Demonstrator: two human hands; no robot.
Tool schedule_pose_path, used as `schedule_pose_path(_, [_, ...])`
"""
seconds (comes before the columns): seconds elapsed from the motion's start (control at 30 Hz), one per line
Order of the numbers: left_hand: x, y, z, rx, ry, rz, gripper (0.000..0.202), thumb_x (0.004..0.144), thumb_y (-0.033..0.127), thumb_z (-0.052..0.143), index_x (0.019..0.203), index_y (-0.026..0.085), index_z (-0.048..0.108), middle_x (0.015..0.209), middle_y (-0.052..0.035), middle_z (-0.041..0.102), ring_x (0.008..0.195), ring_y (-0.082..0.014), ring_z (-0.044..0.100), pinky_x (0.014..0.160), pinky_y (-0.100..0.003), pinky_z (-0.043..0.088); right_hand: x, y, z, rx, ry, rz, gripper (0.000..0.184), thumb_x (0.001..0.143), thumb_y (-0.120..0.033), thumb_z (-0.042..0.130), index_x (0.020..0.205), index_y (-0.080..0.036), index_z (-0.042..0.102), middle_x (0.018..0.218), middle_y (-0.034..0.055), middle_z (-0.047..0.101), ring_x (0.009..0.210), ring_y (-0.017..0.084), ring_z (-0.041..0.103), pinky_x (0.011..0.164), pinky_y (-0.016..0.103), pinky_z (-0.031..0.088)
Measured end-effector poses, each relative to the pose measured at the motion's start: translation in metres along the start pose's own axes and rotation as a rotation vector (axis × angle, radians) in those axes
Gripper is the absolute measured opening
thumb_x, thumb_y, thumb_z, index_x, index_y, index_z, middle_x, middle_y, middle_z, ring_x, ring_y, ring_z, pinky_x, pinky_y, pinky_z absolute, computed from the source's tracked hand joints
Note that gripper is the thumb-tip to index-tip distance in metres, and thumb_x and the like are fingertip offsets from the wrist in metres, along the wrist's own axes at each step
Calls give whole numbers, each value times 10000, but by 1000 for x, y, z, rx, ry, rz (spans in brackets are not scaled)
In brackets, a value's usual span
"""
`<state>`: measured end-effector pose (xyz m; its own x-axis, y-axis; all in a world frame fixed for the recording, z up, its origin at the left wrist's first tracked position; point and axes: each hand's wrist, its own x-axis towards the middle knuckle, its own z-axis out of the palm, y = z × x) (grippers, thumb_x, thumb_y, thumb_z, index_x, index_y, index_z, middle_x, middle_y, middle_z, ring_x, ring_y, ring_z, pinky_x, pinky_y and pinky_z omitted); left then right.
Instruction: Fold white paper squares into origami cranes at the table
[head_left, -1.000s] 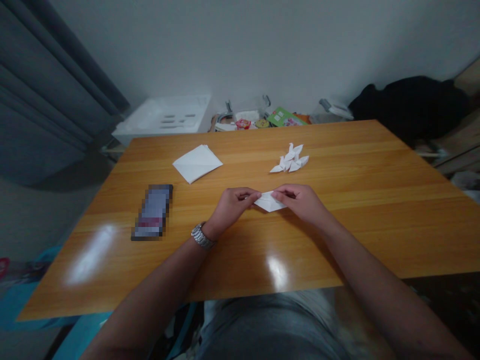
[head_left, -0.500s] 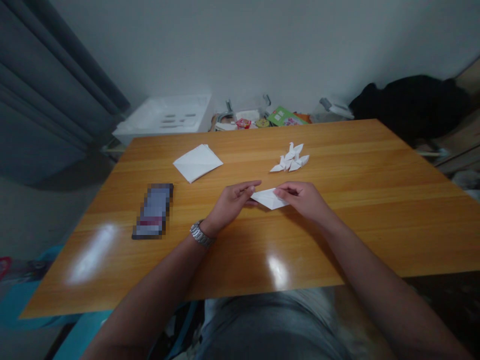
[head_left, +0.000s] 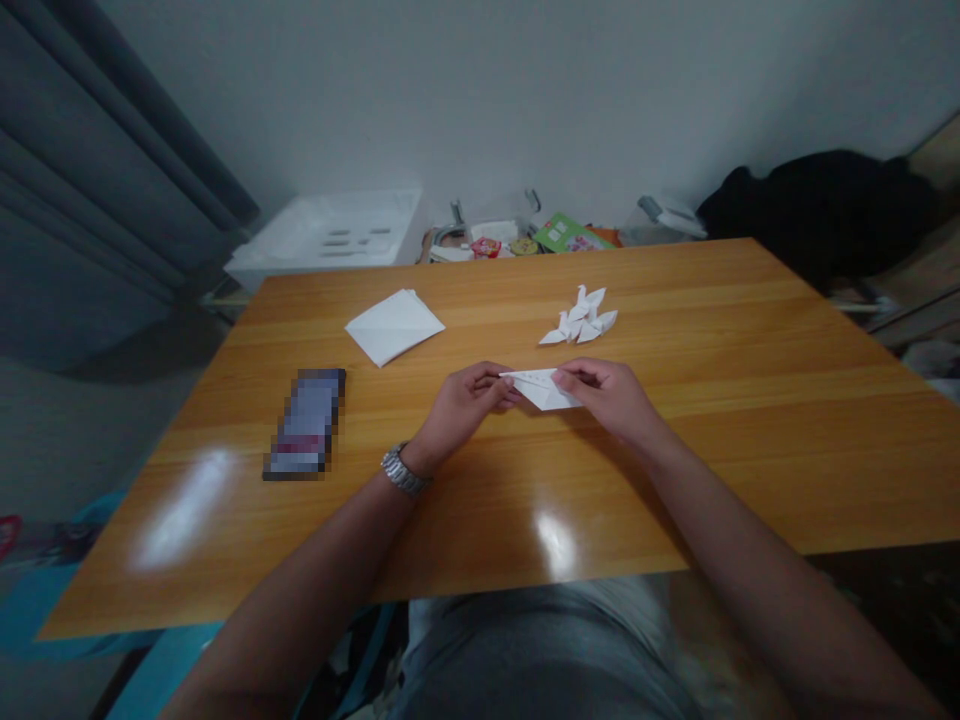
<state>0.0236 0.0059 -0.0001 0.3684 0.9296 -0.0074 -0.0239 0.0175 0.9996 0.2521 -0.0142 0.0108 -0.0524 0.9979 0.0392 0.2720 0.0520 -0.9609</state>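
Note:
Between my hands, just over the table, is a piece of folded white paper (head_left: 541, 388) with slanting creases and a pointed lower edge. My left hand (head_left: 471, 400), with a metal watch at the wrist, pinches its left corner between thumb and curled fingers. The right end is gripped by my right hand (head_left: 604, 392), the thumb lying on the near face and the fingers behind, mostly hidden. Beyond my right hand, several small white paper birds (head_left: 581, 318) sit close together on the table. A stack of white paper sheets (head_left: 394, 326) lies farther back on the left.
A phone (head_left: 306, 424) with a blurred screen lies on the wooden table (head_left: 465, 500) at left. Behind the table's far edge are a white foam box (head_left: 300, 235), a green packet (head_left: 570, 233) and a dark cloth heap (head_left: 817, 215).
The left fingers, stretched out before, have curled in around the paper's left corner. The folded paper has tilted, and its upper edge now shows a flap with small marks.

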Motion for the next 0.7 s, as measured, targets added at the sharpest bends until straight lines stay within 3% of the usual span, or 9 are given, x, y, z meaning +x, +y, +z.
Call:
schedule_pose_path(0.17, [2,-2,-3,71,42,39,347,893,442,708,1027,122,693,836,-68,740,751,-136,698,686,-226,570,-3,1,3,18,-144,3,349,859,-506,692,912,-162,727,815,32,701,694,157,578,624,273,414])
schedule_pose_path(0.37, [0,0,-1,128,-60,67,292,903,390,690,1033,132,727,867,-58,730,752,-122,665,697,-222,556,-8,3,14,76,-360,94,482,889,-619,630,866,-140,679,686,-7,578,590,117,453,531,253,293])
schedule_pose_path(0.7, [1,-4,0,-52,-19,67,286,923,374,676,1095,145,688,865,-44,714,746,-121,690,720,-244,604,-11,0,17,149,-378,149,533,853,-659,663,891,-127,674,695,2,586,584,116,458,536,256,295])
